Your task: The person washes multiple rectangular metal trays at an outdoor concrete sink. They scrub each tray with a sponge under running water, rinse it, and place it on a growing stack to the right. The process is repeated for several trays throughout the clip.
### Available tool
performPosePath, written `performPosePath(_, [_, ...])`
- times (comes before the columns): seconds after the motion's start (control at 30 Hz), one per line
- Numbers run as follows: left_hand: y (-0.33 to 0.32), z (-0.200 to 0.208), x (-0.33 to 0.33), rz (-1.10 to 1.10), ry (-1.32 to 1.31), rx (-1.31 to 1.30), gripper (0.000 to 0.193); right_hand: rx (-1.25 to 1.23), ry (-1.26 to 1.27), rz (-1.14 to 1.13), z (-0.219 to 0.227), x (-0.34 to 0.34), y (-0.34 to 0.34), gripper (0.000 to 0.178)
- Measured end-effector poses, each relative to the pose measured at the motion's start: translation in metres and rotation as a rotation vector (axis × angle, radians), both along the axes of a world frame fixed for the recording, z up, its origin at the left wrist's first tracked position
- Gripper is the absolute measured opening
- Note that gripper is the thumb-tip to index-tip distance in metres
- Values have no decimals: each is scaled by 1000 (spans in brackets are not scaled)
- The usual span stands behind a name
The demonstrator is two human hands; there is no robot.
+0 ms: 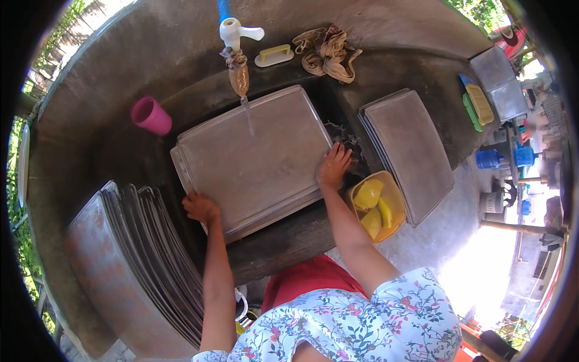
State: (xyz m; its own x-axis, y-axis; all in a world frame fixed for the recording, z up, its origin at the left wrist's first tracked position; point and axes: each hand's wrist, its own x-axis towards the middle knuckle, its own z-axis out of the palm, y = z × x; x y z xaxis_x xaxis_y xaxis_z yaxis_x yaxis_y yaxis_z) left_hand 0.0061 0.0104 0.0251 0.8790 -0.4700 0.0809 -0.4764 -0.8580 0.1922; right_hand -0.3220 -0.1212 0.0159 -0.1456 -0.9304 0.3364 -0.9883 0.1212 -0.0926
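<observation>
Seeing fingers of the left hand laid over the left edge of the big tray, fingers of the right hand over its right edge — can't tell if gripping or just resting. Going left to right: a row of trays on edge, then the big tray lying in the concrete basin under running water, then a yellow tub, then a flat pile of trays. Looks partway through, probably mid-rinse — can't tell washed trays from waiting ones.
</observation>
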Motion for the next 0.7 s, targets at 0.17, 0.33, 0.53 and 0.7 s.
performPosePath(0.17, [2,0,9,0,18,127,28,213,-78,570,-17,62,33,49])
performPosePath(0.33, [14,0,27,21,232,-121,30,88,27,354,7,41,0,45])
performPosePath(0.53, [30,75,36,-226,1057,-876,15,544,-407,-52,35,-47,-79,32])
performPosePath(0.7, [4,169,5,-324,1271,-1064,12,712,-652,8,34,-72,-76,42])
